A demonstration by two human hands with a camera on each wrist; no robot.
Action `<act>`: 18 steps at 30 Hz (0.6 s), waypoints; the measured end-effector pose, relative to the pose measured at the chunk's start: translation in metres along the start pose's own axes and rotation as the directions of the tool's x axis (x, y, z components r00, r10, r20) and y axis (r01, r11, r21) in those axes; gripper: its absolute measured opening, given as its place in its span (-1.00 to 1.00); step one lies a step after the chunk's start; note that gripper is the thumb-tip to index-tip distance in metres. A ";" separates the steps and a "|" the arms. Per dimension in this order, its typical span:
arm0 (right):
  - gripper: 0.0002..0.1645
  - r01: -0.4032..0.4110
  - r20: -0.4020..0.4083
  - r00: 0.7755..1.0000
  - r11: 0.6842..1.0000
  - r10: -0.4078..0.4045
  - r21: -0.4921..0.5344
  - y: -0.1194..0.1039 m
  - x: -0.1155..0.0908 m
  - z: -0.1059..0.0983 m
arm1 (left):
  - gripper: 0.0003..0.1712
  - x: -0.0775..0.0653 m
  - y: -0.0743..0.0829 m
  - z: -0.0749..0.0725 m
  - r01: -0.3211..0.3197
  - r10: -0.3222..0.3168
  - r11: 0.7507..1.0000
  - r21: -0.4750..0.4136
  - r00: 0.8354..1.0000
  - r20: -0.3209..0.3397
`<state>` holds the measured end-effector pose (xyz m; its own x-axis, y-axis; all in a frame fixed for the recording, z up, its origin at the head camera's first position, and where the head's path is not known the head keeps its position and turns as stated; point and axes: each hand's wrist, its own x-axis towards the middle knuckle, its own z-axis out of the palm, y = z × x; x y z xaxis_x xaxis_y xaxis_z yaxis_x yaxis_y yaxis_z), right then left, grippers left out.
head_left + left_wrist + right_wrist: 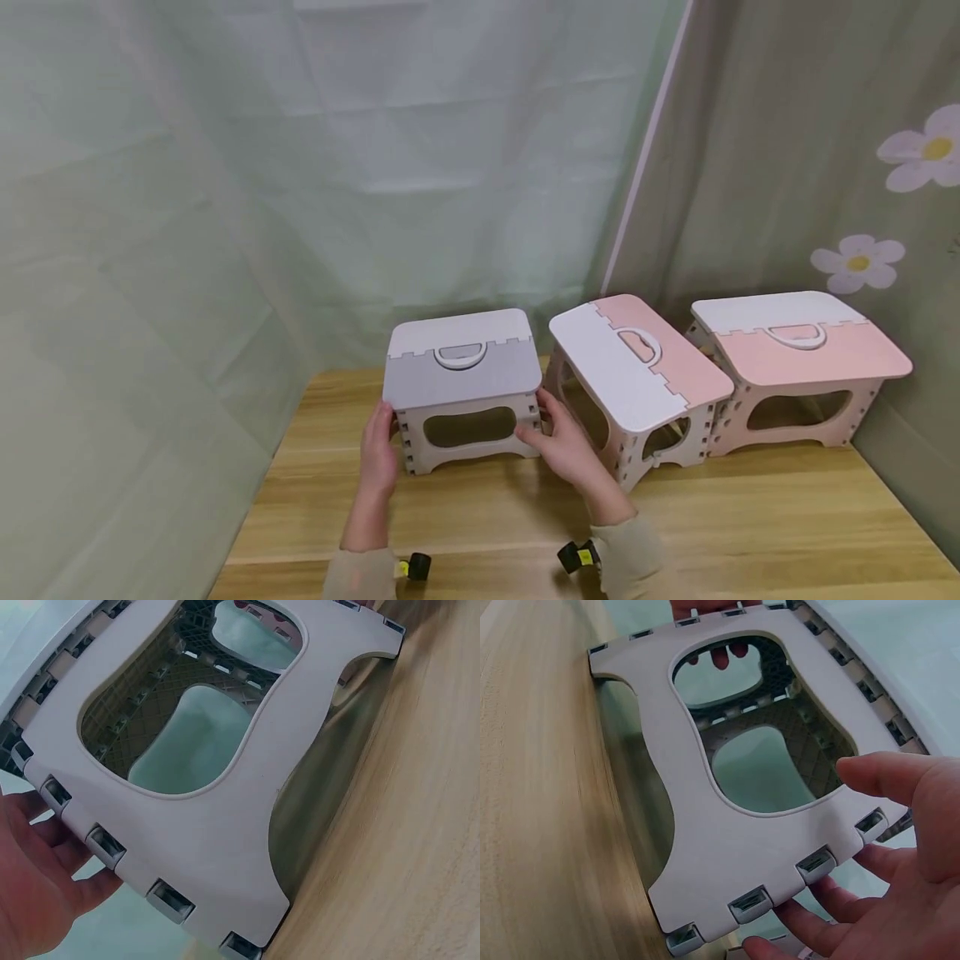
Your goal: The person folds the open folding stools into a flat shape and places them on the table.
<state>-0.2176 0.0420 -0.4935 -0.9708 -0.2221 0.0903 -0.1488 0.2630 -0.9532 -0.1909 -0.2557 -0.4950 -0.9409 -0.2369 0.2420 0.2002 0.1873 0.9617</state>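
Stool (450, 385) gripped between left hand (378, 454) and right hand (566, 448) looks light and stiff; its sides suit holding.

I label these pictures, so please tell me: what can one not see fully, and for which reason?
Head view: rear feet of the grey-and-white stool, hidden by its own body.
Head view: part of the left side of the rightmost stool, hidden by the middle stool.
Left wrist view: part of the left hand, cut off by the left edge.
Right wrist view: part of the right hand, cut off by the right edge.
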 end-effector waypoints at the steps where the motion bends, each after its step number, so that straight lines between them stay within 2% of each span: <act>1: -0.08 0.000 0.003 1.000 1.000 0.000 0.004 0.000 0.000 0.000 | -0.28 0.000 0.000 -0.001 -0.006 0.006 1.000 0.004 1.000 0.004; 8: -0.16 0.030 -0.005 1.000 1.000 -0.030 0.003 -0.001 0.000 -0.002 | -0.29 -0.001 0.000 -0.003 -0.013 0.013 1.000 0.028 1.000 0.004; 18: -0.16 -0.008 0.018 1.000 1.000 0.008 0.012 0.001 0.000 -0.001 | -0.27 -0.001 0.000 -0.006 -0.012 0.012 0.999 0.040 1.000 0.015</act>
<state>-0.2177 0.0435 -0.4938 -0.9684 -0.2370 0.0775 -0.1387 0.2534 -0.9574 -0.1883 -0.2616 -0.4947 -0.9424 -0.2209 0.2512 0.2005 0.2280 0.9528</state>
